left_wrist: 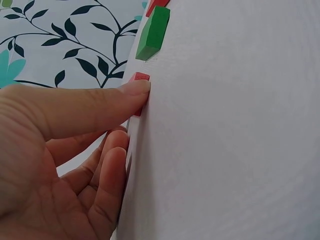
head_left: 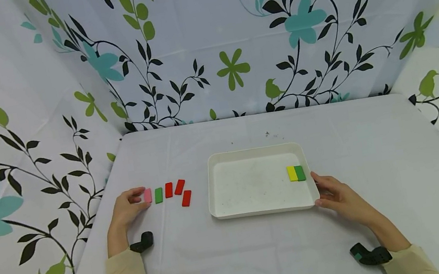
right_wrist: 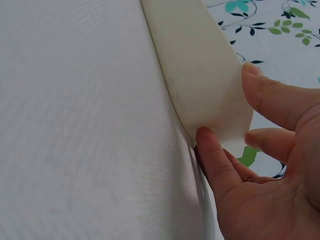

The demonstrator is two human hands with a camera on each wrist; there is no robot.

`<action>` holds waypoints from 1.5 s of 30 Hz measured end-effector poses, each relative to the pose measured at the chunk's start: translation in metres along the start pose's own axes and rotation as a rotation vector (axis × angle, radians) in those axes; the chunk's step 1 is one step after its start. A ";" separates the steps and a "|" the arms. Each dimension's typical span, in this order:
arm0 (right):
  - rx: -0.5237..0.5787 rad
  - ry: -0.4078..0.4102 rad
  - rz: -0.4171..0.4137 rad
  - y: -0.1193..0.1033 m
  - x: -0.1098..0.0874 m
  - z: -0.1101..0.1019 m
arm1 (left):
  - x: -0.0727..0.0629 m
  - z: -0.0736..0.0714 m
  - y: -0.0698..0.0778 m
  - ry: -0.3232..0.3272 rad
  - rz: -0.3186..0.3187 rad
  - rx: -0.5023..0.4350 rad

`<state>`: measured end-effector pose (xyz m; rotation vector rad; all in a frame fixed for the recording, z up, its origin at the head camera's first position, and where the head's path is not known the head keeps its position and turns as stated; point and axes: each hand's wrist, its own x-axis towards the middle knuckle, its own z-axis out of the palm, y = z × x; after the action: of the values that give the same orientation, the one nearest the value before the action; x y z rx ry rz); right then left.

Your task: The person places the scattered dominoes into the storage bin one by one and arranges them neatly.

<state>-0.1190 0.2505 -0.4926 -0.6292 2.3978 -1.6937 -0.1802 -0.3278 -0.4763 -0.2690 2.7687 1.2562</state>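
On the left of the table, my left hand (head_left: 126, 211) pinches a pink block (head_left: 148, 195) between thumb and fingers. The left wrist view shows the thumb across this block (left_wrist: 142, 77), with the index fingertip hidden behind. Right beside it stands a green block (head_left: 158, 195), followed by several red blocks (head_left: 169, 190). My right hand (head_left: 345, 198) holds the right end of a cream tray (head_left: 258, 213), thumb and fingers at its near right corner. Inside the tray, a yellow block (head_left: 292, 174) and another green block (head_left: 300, 173) lie side by side against the right wall.
A white cloth covers the table (head_left: 240, 259). Behind it and at both sides hangs a leaf-patterned curtain (head_left: 186, 40). Small dark specks (head_left: 268, 134) lie beyond the tray. Each wrist wears a black camera mount (head_left: 370, 255).
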 end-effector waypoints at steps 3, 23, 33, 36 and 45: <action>-0.002 0.000 -0.001 0.000 0.000 0.000 | 0.000 0.000 0.001 -0.001 -0.001 0.004; -0.002 0.000 0.010 0.001 0.000 -0.001 | -0.011 -0.003 -0.002 0.068 -0.048 -0.112; -0.001 0.000 -0.005 0.001 -0.001 -0.002 | -0.014 -0.006 0.011 0.108 -0.010 -0.226; -0.007 0.002 -0.001 0.001 -0.001 -0.002 | -0.016 -0.007 0.020 0.119 0.010 -0.251; -0.013 0.002 0.011 0.000 -0.001 -0.001 | -0.024 0.000 0.061 0.090 0.091 -0.304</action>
<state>-0.1187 0.2519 -0.4921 -0.6150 2.4107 -1.6762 -0.1684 -0.2854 -0.4277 -0.2263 2.6804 1.7304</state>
